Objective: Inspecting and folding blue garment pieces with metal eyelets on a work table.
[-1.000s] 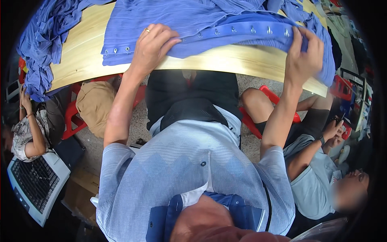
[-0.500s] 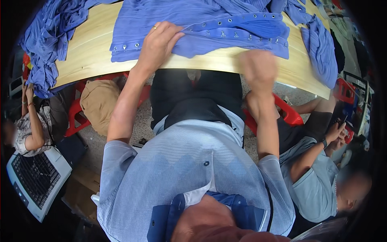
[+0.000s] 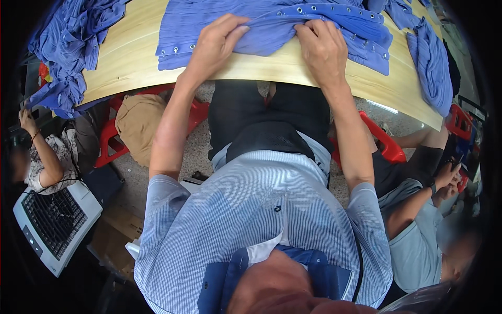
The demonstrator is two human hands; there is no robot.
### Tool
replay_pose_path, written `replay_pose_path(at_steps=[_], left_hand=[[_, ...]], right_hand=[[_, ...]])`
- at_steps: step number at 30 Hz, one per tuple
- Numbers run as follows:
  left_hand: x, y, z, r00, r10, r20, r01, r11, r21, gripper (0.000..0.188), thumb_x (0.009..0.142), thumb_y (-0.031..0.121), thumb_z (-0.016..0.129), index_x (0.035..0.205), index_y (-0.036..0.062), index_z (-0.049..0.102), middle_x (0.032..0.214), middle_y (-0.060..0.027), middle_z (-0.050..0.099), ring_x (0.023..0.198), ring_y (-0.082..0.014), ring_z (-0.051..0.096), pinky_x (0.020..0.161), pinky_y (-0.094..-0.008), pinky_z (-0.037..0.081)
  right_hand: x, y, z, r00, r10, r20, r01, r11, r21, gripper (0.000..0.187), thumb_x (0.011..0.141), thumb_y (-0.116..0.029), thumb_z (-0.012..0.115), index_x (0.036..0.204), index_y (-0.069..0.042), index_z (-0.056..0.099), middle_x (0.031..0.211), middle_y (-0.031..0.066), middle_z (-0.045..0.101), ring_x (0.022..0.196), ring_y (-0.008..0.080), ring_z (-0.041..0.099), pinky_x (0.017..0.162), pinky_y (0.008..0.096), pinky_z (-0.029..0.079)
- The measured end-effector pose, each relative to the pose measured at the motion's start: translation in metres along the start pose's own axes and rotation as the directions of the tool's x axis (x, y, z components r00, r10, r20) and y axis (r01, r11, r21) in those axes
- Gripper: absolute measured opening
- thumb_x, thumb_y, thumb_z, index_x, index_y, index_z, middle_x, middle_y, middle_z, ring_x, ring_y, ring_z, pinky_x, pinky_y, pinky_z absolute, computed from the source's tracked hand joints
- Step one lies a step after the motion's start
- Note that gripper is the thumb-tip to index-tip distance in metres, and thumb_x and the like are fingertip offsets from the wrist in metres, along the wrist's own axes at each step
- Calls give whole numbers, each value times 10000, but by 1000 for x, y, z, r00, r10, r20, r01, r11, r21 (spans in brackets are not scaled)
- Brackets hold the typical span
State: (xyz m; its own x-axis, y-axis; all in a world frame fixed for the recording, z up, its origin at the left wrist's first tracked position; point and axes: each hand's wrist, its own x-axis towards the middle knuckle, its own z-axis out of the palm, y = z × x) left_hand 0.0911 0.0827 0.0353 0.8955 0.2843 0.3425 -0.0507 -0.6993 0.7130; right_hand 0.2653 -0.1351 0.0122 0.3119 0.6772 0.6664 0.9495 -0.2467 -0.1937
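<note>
A blue crinkled garment (image 3: pixel 188 25) is spread along the table's near edge, with rows of round metal snaps or eyelets down its front bands. My left hand (image 3: pixel 213 46) is closed, thumb and fingers pinching the garment's upper band. To its right, my right hand (image 3: pixel 324 51) also pinches the fabric, thumb against bent fingers. Between the hands the cloth is slightly raised and drawn together, and its snapped band curves away to the right. The exact edge under my fingertips is hidden.
On the pale wooden table (image 3: pixel 128 57), more blue garments lie heaped at the left (image 3: pixel 65 47) and hang off the right edge (image 3: pixel 429 65). Red stools (image 3: pixel 379 138) stand below. One person sits on each side. A brown cloth bundle (image 3: pixel 138 125) sits at the left.
My right hand has moved up from the table's edge onto the garment and closed on its cloth. My left hand keeps its pinch. The whole view has shifted slightly.
</note>
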Motion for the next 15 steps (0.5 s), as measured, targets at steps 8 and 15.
replay_pose_path(at_steps=[8,15], left_hand=[[-6,-18,2,994,49,-94,-49,999,-7,175,1034,95,745,1188,15,767,1024,-153,732,970,-346,703,866,-409,545],[-5,-18,4,972,226,-64,-206,951,229,184,1023,68,748,1202,38,774,1104,-112,769,1074,-319,703,928,-406,525]], right_hand=[[-13,17,-55,983,-152,100,145,987,74,240,831,-12,715,1062,-66,750,1037,58,700,926,257,679,775,394,523],[-30,23,-91,943,-120,309,104,992,67,191,869,-21,766,1054,-63,753,1086,75,729,958,268,706,816,396,557]])
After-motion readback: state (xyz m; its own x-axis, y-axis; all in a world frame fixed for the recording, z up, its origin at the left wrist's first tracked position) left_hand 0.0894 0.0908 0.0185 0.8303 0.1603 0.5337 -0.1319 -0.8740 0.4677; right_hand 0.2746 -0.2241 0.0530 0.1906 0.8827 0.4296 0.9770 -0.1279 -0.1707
